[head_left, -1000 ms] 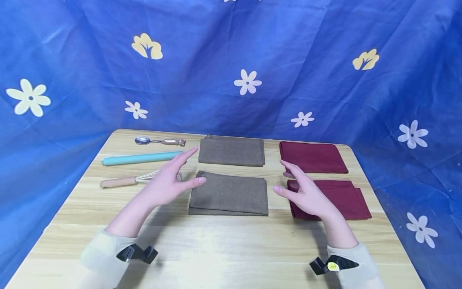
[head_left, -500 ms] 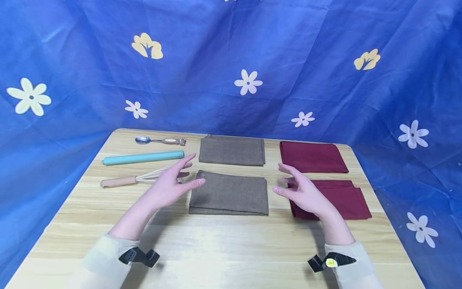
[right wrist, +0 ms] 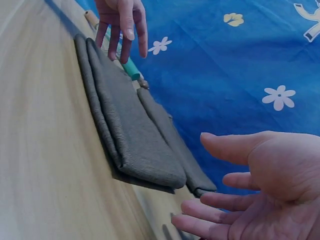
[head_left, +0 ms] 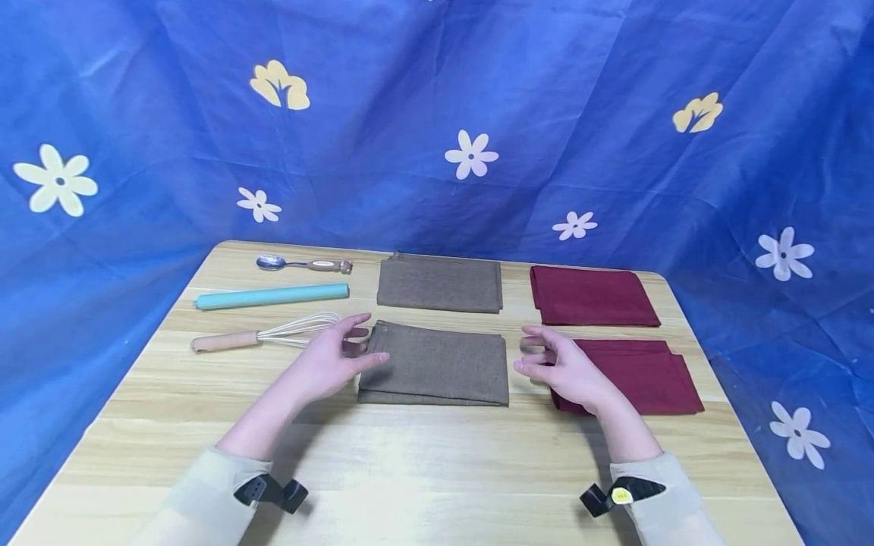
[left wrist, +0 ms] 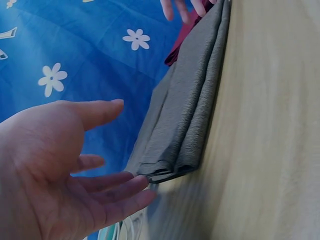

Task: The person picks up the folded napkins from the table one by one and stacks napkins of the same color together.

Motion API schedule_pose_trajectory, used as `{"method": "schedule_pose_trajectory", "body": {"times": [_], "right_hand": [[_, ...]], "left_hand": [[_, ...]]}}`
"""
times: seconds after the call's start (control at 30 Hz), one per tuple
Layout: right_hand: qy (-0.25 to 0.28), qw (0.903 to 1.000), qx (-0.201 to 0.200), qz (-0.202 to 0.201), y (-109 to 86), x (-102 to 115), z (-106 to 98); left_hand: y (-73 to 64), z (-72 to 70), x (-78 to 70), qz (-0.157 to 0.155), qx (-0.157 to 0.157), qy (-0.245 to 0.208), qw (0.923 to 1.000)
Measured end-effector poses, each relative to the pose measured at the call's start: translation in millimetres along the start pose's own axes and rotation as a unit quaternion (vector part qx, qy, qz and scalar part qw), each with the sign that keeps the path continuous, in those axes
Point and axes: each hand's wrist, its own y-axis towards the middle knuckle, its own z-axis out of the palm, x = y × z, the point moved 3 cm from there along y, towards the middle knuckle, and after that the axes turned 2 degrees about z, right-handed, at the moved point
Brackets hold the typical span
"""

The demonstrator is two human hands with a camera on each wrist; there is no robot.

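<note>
Blue backdrop (head_left: 382, 163), wood table (head_left: 410, 478): two hands flank folded gray cloth

Backdrop printed with white and yellow flowers, creased. Near gray cloth (head_left: 440, 368) lies flat and folded at table centre, between the hands. Left hand (head_left: 331, 364) at its left end, thumb overlapping the cloth edge in head view; fingers lightly bent, thumb set wide from them. Contact with cloth: cannot tell. Right hand (head_left: 568, 371) off the cloth's right end, above left part of near maroon cloth (head_left: 642, 379); thumb apart from the fingers, wide gap in right wrist view, fingers slightly curved. Both palms face inward.

Behind: far gray cloth (head_left: 440, 285), folded, and far maroon cloth (head_left: 595, 297) to its right. Left side, near to far: whisk (head_left: 258, 338), turquoise rod (head_left: 271, 296), spoon (head_left: 310, 265), roughly parallel. Light sleeves (head_left: 665, 485), black device strapped at each wrist.
</note>
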Motion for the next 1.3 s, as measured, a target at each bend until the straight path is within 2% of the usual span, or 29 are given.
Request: {"method": "schedule_pose_trajectory", "body": {"times": [0.33, 0.67, 0.97, 1.13, 1.3], "right_hand": [[0.003, 1.0000, 0.002, 0.004, 6.4, -10, 6], [0.049, 0.9986, 0.013, 0.018, 9.0, -14, 17], [0.045, 0.9985, 0.006, 0.032, 10.6, -17, 25], [0.053, 0.9979, 0.005, 0.037, 12.8, -16, 29], [0.056, 0.9977, -0.002, 0.036, 15.0, -16, 31]], "left_hand": [[1.5, 5.3, 2.4, -0.040, 0.004, -0.002, 0.9992], [10.5, 19.4, 6.8, -0.072, -0.029, -0.035, 0.9963], [16.6, 27.4, 13.4, -0.108, -0.010, -0.058, 0.9924], [16.0, 31.2, 14.5, -0.109, -0.003, -0.087, 0.9903], [13.7, 31.7, 10.6, -0.089, 0.002, -0.106, 0.9904]]}}
